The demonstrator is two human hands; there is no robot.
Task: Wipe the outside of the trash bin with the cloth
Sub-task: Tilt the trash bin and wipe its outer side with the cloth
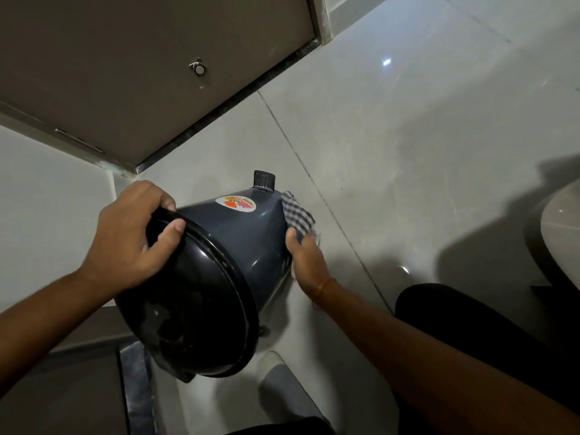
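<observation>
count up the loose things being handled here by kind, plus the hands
trash bin: 1
checked cloth: 1
hands: 2, the left hand on the bin's lid rim and the right hand pressing the cloth to the bin's side
total: 4

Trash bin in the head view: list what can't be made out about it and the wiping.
- Trash bin far side and underside: turned away from the head view.
- Cloth: its lower part is covered by the right hand.
- Sticker print: too small to read.
- Bin contents: hidden by the closed lid, gripped by the left hand.
</observation>
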